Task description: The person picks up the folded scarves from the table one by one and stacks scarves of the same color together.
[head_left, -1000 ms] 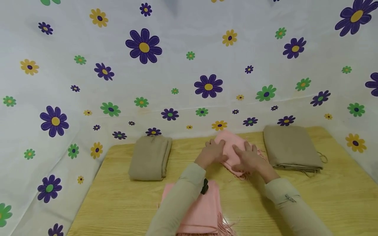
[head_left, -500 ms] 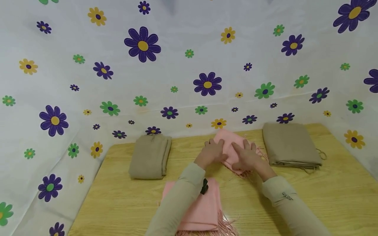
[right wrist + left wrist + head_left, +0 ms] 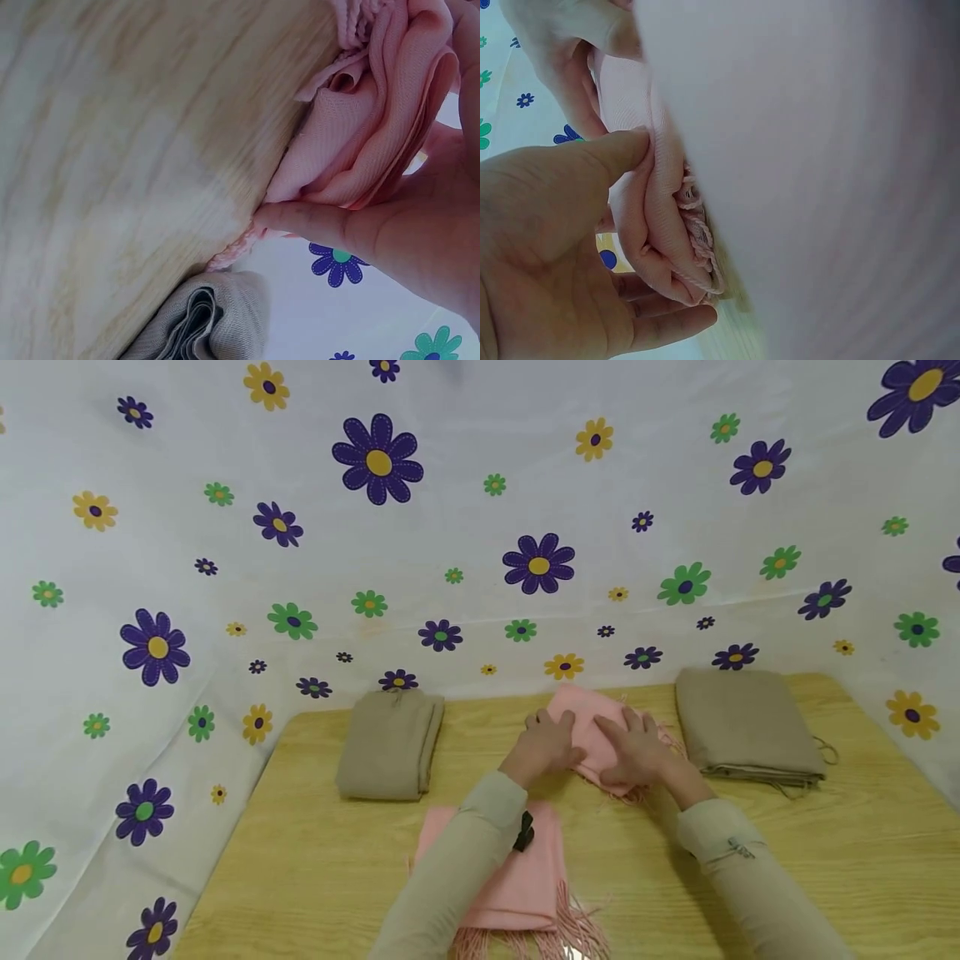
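A folded pink fringed scarf (image 3: pixel 588 733) lies at the back of the table, turned at a slant. My left hand (image 3: pixel 542 745) holds its left side; in the left wrist view the thumb presses into the folded layers (image 3: pixel 656 202) and the fingers reach behind them. On the right side, my right hand (image 3: pixel 637 748) grips the scarf with spread, bent fingers. One finger touches the table beside the bottom corner of the scarf's folds (image 3: pixel 337 142) in the right wrist view. A second folded pink scarf (image 3: pixel 517 893) sits nearer, partly hidden under my left sleeve.
A folded beige cloth (image 3: pixel 390 747) lies at the back left of the wooden table (image 3: pixel 300 877). Another beige cloth (image 3: pixel 746 722) with loose threads lies close to the right of the far scarf. A white flower-print sheet (image 3: pixel 450 527) walls in the back and sides.
Both hands stay on the far scarf with little visible movement. The head view has shifted slightly.
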The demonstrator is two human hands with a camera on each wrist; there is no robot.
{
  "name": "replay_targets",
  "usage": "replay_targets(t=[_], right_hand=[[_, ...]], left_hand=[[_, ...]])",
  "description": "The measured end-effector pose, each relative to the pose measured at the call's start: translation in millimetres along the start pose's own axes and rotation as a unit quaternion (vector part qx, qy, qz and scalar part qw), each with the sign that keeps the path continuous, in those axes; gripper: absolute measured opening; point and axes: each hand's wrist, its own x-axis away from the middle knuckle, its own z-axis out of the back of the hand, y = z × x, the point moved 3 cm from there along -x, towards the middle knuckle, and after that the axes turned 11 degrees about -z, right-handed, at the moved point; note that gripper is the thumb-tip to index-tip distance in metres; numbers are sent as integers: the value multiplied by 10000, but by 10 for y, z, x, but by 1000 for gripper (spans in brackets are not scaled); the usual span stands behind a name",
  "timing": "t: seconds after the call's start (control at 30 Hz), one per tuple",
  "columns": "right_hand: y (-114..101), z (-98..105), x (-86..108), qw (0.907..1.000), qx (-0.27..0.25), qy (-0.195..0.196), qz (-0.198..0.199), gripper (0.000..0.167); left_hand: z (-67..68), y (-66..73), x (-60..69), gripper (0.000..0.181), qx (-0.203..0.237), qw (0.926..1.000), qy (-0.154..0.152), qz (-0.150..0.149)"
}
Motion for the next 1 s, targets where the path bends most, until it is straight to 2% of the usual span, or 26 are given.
replay_targets(t=[0.17,0.27,0.37,0.47,0.6,0.8,1.0], right_hand=[[30,14,-12,10000,-15,44,44,93],[20,15,22,9999,-58,147,35,90],[-13,28,85,9996,-95,268,-74,86],[-51,41,148,9987,-325,328,-211,82],[-59,43,174,9950,-771,493,-405,81],[-27,-16,130,9914,-1045,609,-505,84],[0,-21,81,9927,-886,632,-517,83]], left_hand=[[15,21,-1,62,-80,10000,4,-27],[26,3,-24,65,291,9995,-101,19],[35,-44,-85,68,859,9960,-233,57],[40,-106,-152,62,1359,9907,-92,39],[36,-181,-218,52,1703,9849,310,-98],[16,-211,-252,60,1676,9847,359,-309],[24,-184,-271,61,1544,9869,319,-338]])
